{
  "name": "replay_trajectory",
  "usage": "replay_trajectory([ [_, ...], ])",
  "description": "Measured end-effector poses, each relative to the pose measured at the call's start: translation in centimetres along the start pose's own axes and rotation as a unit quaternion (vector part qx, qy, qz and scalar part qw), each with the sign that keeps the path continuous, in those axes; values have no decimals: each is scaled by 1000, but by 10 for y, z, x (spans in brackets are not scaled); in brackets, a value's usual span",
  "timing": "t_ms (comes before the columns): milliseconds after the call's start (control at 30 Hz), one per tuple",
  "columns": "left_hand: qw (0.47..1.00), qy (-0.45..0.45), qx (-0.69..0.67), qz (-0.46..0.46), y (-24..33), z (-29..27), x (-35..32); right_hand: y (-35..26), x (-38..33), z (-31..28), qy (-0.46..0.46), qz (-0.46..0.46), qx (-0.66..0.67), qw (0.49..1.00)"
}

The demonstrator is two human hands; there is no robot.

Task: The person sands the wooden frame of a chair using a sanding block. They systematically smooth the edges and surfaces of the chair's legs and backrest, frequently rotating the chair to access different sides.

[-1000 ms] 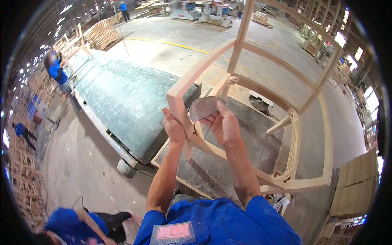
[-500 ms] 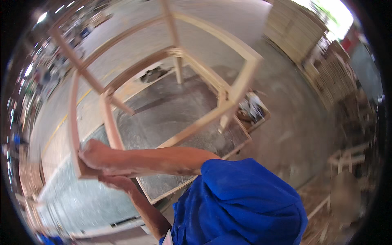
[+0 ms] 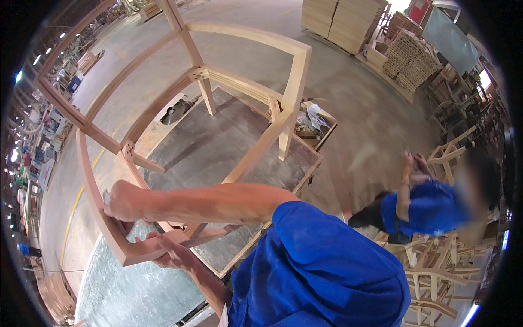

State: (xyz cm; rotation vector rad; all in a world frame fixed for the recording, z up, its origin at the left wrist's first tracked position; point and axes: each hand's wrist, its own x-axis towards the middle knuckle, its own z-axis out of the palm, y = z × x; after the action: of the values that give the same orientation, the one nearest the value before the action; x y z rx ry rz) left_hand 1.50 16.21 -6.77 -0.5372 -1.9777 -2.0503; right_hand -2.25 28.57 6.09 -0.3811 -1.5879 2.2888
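Observation:
A bare wooden chair frame [image 3: 248, 157], with curved arms and an open back, stands on a dark worktop [image 3: 218, 143]. My right hand [image 3: 126, 201] is closed over the curved armrest [image 3: 90, 173] on the left side. A thin greyish edge shows at its fingers, too small to name. Below it, my left hand [image 3: 173, 252] grips the short rail by the frame's near left corner, palm beneath and thumb above. My right forearm crosses in front of the frame and hides part of the near rail.
A box of odds and ends [image 3: 315, 121] adjoins the worktop's right side. A co-worker in blue [image 3: 427, 204] is at the right, near piled chair frames [image 3: 436, 275]. Stacked boards [image 3: 343, 24] stand far right. A pale greenish surface [image 3: 139, 283] lies at lower left.
The view has shifted, bringing the co-worker in at right. My left hand has moved away from my right hand, along the short rail. My right hand remains at the armrest.

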Motion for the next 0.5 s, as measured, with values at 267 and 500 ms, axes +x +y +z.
replay_trajectory([
  [267, 998, -35, -45, 4, -8, -12, 0, 7, -26, 5, -13, -24, -57, 998],
  [500, 997, -50, -65, 11, -18, -3, -2, -7, 40, -8, 154, -56, 55, 985],
])
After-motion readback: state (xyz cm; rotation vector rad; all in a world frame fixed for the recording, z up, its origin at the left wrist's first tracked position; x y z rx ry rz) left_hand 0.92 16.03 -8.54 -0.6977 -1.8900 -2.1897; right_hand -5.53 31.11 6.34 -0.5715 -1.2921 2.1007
